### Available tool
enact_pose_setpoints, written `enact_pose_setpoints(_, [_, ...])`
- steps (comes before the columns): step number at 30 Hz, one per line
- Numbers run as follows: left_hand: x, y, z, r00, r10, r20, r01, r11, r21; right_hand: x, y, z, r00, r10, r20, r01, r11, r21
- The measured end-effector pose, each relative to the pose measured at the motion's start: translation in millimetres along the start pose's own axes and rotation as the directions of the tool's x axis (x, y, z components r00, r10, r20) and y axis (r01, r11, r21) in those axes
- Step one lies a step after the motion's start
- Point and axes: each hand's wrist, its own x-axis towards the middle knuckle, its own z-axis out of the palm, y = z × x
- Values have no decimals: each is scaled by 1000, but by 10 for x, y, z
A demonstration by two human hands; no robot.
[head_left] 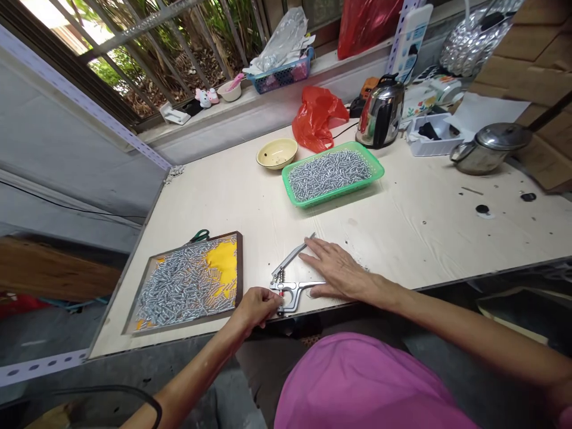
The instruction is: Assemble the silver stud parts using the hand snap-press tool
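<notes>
silver metal hand press on the table, between both hands, upper lever raised off the lower handle. left hand: thumb and fingers together at the press head; cannot tell what they pinch. right hand: fingers spread, tips by the lever. left of left hand, tray of metal pieces; beyond right hand, green basket.

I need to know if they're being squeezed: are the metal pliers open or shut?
Open: the metal pliers have their two handles well apart in a V, and the right hand is spread at their ends.
</notes>
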Motion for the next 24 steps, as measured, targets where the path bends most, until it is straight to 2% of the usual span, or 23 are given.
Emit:
enact_pose_setpoints(5, [-24, -56, 49, 998, -23, -57, 20, 999, -45, 256, 74, -113, 989, -76, 126, 80, 996, -26])
enact_pose_setpoints(10, [-18, -107, 63, 993, -51, -109, 44, 997, -61, 291, -17, -188, 989, -70, 132, 80, 994, -71])
enact_pose_setpoints(12, [-31, -128, 58, 991, -67, -119, 65, 998, -21, 255, -48, -202, 990, -78, 116, 85, 995, -59])
enact_pose_setpoints(14, [-66, -134, 57, 983, -45, -178, 61, 994, 87, 217, -67, -205, 990, -87, 111, 92, 995, -36])
enact_pose_setpoints(16, [-105, -110, 72, 950, 104, -295, -27, 966, 256, 187, -79, -194, 990, -95, 105, 97, 995, -14])
enact_pose_setpoints(18, [-115, -49, 109, 864, 349, -364, -165, 877, 450, 165, -91, -171, 992, -97, 83, 97, 995, 2])
enact_pose_setpoints(20, [-69, 39, 160, 771, 556, -312, -288, 740, 608, 146, -105, -142, 994, -95, 63, 95, 995, 1])
enact_pose_setpoints(21, [-24, 87, 185, 738, 624, -256, -335, 669, 664, 136, -111, -127, 994, -92, 60, 92, 996, -7])
enact_pose_setpoints(22, [32, 133, 206, 715, 672, -195, -374, 602, 705, 126, -115, -113, 994, -89, 59, 90, 996, -16])
enact_pose_setpoints(24, [152, 210, 230, 700, 711, -69, -430, 497, 754, 104, -112, -95, 995, -85, 55, 86, 996, -21])
